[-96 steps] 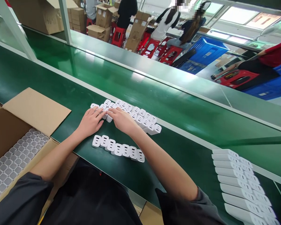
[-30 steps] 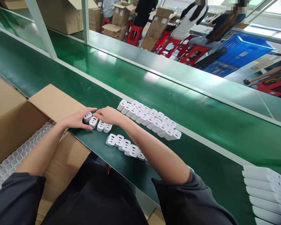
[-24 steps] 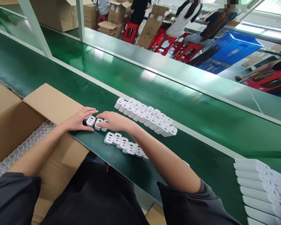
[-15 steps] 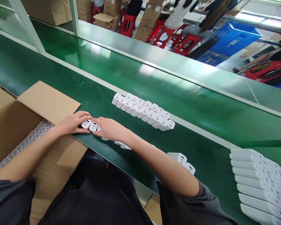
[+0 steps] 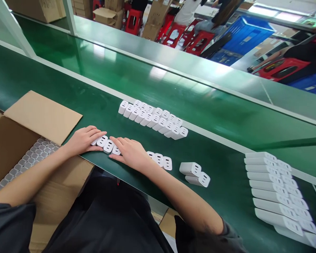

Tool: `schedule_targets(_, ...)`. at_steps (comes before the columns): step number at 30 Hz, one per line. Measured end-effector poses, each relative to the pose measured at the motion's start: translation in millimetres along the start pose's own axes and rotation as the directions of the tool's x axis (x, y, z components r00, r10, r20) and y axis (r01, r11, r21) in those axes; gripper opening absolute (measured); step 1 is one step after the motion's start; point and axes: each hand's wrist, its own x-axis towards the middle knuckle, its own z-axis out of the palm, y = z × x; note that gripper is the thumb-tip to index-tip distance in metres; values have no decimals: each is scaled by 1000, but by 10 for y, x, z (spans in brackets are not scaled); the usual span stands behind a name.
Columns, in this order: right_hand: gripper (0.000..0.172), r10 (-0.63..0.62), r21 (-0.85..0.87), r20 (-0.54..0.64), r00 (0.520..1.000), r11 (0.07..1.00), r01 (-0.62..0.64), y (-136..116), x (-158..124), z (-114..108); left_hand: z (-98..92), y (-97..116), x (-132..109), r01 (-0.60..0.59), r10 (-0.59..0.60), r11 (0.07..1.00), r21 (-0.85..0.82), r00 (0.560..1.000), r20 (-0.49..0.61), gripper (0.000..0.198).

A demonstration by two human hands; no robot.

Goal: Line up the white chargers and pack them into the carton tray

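Note:
My left hand (image 5: 84, 141) is at the left end of a row of white chargers (image 5: 109, 146) with port slots facing up, its thumb and fingers closed around the end one. My right hand (image 5: 131, 153) grips the same row a little further right, thumb on the near side and fingers over the far side; its palm hides part of the row. Just past that hand, more white chargers (image 5: 167, 163) continue the line. Two chargers (image 5: 191, 169) lie on their sides near my right forearm.
A double row of chargers (image 5: 154, 119) stands along the white rail (image 5: 213, 135). Further right is a larger block of chargers lying down (image 5: 268, 191). At left, an open cardboard box (image 5: 10, 140) holds many chargers, its flap (image 5: 46, 114) over the green surface (image 5: 89, 102). People sit beyond.
Both hands have moved slightly right along the green surface with the row of chargers. Chargers formerly hidden by my right forearm now show. The whole view has shifted a little.

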Motion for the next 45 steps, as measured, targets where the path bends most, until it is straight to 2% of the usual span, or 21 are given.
schedule_targets(4,60,47,-6,-21,999,999,-47,127,1,84,21,86,205,-59,57,996,65,998,37,64)
schedule_targets(7,67,42,28,-90,995,999,-40,233,-104,30,14,93,296,-74,70,994,81,996,56,68)
schedule_targets(10,77,30,84,-225,974,996,-11,377,-402,-49,-15,11,302,-71,69,997,16,995,65,77)
schedule_targets(12,78,47,101,-285,957,995,-19,488,-679,-55,-40,-65,298,-89,89,996,-11,994,56,80)
schedule_targets(15,71,118,73,-292,949,992,-101,615,-1044,50,-59,-117,352,-186,186,982,9,982,17,78)
schedule_targets(17,64,176,40,-304,936,984,-172,646,-1169,172,-43,-87,435,-240,240,970,38,971,3,77)
schedule_targets(22,61,273,-10,-376,885,954,-298,616,-1134,425,57,37,616,-236,234,970,55,972,31,61)
schedule_targets(24,62,290,0,-382,877,949,-314,605,-1109,441,72,43,636,-214,212,976,32,976,54,57)
schedule_targets(27,69,287,70,-385,877,957,-282,614,-1172,342,17,58,652,-181,181,983,-9,978,101,63)
schedule_targets(29,75,258,124,-388,885,966,-228,650,-1268,216,-54,134,696,-165,168,986,-27,979,115,69)
schedule_targets(32,77,207,172,-347,915,973,-155,756,-1414,39,-133,389,853,-157,165,985,-74,978,124,77)
schedule_targets(37,76,155,233,-252,955,968,-96,915,-1549,-30,-47,887,1243,-217,234,969,-121,962,143,87)
schedule_targets(40,72,209,265,-248,946,954,-142,947,-1633,-15,48,1026,1402,-253,273,960,-119,942,194,83)
schedule_targets(45,69,274,263,-226,935,941,-213,993,-1770,-19,131,1065,1458,-302,330,941,-153,917,222,58)
